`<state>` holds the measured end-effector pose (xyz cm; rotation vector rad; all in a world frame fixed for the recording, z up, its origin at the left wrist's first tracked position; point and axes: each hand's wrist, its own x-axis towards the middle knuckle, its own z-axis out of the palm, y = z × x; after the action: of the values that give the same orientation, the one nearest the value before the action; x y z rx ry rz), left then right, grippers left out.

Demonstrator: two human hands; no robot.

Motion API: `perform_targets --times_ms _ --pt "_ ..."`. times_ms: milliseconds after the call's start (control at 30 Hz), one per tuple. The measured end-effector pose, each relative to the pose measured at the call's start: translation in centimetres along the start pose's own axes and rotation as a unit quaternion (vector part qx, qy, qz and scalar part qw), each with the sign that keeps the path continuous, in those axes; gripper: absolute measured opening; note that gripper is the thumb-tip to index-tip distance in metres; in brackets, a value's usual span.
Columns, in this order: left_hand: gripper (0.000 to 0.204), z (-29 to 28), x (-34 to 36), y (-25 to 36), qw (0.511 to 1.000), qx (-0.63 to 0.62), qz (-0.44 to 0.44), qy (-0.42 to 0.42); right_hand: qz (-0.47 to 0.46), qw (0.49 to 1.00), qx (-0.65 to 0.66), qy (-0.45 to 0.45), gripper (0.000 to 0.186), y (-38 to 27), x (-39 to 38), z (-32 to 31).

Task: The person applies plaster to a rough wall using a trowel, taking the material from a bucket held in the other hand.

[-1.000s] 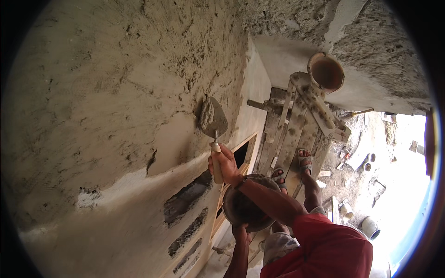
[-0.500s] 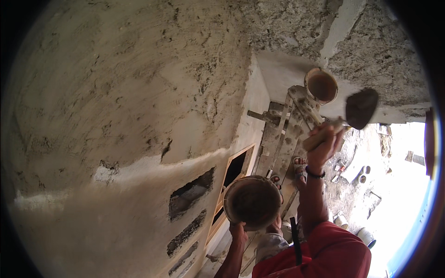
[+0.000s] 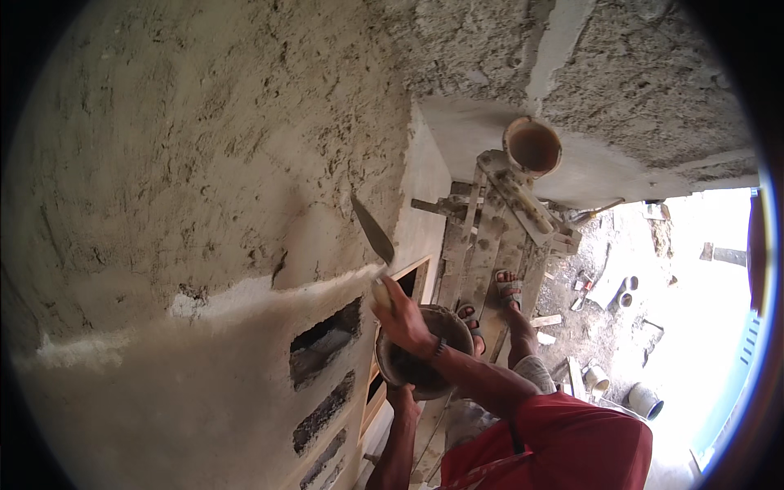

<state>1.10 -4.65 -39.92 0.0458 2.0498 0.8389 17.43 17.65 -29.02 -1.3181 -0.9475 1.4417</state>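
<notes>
My right hand (image 3: 402, 317) is closed round the handle of a trowel (image 3: 373, 229). Its pointed blade is turned edge-on and reaches up to the rough plastered wall (image 3: 220, 163) on the left; whether it touches the wall I cannot tell. Below that wrist, my left hand (image 3: 402, 398) grips the near rim of a round, dark mortar bowl (image 3: 392, 359). My right forearm crosses over the bowl and hides much of its inside, so its contents are hard to make out.
I stand in sandals on a plank scaffold (image 3: 482, 245). A bucket (image 3: 532, 148) sits at its far end beside loose boards. Slot-like openings (image 3: 325, 343) and a wooden frame (image 3: 420, 278) break the wall's lower part. Buckets (image 3: 645, 401) and scraps lie on the bright ground at right.
My right hand has swung the trowel from the right side across to the wall on the left, passing over the bowl. The bowl has shifted slightly left and stays in my left hand.
</notes>
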Motion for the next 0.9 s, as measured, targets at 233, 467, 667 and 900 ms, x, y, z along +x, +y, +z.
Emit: perform_targets --times_ms 233,467,667,900 --pt "0.050 4.5 -0.2 1.2 0.993 0.084 0.063 -0.055 0.001 0.940 -0.288 -0.182 0.050 2.0 -9.5 -20.3" --pt "0.058 15.1 -6.5 8.6 0.973 0.117 0.143 -0.138 -0.010 0.779 -0.584 -0.230 0.031 0.3 -5.1 -25.1" --pt "0.051 21.3 -10.4 14.5 0.959 0.161 0.160 -0.171 -0.057 0.776 -0.603 -0.175 0.026 2.4 -1.2 -24.5" --pt "0.052 25.0 -11.4 15.2 0.921 0.183 0.243 -0.243 -0.071 0.727 -0.621 -0.285 0.028 -1.7 -4.6 -30.3"
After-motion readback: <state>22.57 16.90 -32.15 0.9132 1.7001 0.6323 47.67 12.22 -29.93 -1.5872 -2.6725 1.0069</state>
